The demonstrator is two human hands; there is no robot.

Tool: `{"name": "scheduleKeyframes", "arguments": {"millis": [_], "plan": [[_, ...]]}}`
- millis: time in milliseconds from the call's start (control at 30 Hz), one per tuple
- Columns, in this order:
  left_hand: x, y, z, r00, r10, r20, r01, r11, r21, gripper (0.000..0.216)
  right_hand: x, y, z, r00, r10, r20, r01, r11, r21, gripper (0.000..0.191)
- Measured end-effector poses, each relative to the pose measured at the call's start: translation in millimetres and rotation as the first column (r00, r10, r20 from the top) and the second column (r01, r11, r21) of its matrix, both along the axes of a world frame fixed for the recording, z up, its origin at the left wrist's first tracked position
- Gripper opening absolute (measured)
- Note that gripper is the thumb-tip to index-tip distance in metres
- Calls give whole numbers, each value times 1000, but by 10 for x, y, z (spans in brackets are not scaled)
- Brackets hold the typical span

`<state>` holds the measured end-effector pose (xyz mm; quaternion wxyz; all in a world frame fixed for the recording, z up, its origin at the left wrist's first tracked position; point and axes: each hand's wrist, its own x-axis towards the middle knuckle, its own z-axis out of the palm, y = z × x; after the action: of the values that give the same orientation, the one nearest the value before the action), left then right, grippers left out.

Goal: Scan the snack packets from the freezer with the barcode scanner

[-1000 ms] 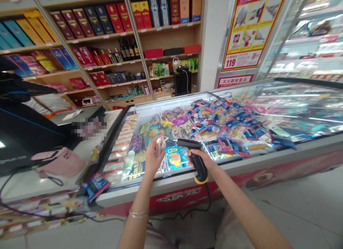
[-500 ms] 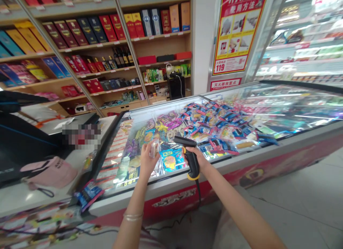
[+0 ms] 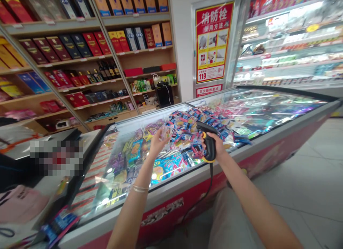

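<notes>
My right hand (image 3: 217,146) is wrapped round the grip of a black and yellow barcode scanner (image 3: 211,149), whose head points left and whose cable hangs down the freezer's front. Between the fingers of my left hand (image 3: 157,140) is a small clear plastic packet (image 3: 165,133); its contents are too blurred to name. A bracelet circles my left wrist. Both hands are above the glass top of a chest freezer (image 3: 150,191). Beyond them, a heap of blue and pink snack packets (image 3: 187,123) lies on the glass.
A counter at the left holds a pink pouch (image 3: 24,204) and a blue packet (image 3: 60,224) near the freezer's corner. Shelves of boxed bottles (image 3: 80,45) stand behind. A red fire-hydrant sign (image 3: 213,41) hangs on the wall, with a lit display fridge (image 3: 289,45) at right.
The view has swung right and up. My left hand with the clear packet and my right hand with the scanner have shifted right over the freezer, closer to the heap.
</notes>
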<state>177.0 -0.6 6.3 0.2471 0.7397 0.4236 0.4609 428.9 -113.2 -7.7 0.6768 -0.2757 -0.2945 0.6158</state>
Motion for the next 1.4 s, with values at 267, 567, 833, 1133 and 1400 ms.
{"name": "scheduleKeyframes", "arguments": {"millis": [267,567,833,1133,1400], "plan": [[687,171,-158,979,126,-161,-102,983,150,53,557,267,-127,994,-106,-20,105,994,-16,19],[747,29,-451,905,127,-406,-12,962,274,44,610,334,-282,993,-99,-56,99,995,-6,19],[759,15,-438,882,138,-451,-10,962,274,44,597,307,-250,993,-111,-26,110,993,-36,20],[779,-43,-466,909,185,-373,-82,958,276,43,582,289,-245,991,-131,12,131,991,-20,19],[776,-51,-430,964,60,-258,-4,977,214,40,580,324,-226,994,-99,44,100,995,-27,19]]}}
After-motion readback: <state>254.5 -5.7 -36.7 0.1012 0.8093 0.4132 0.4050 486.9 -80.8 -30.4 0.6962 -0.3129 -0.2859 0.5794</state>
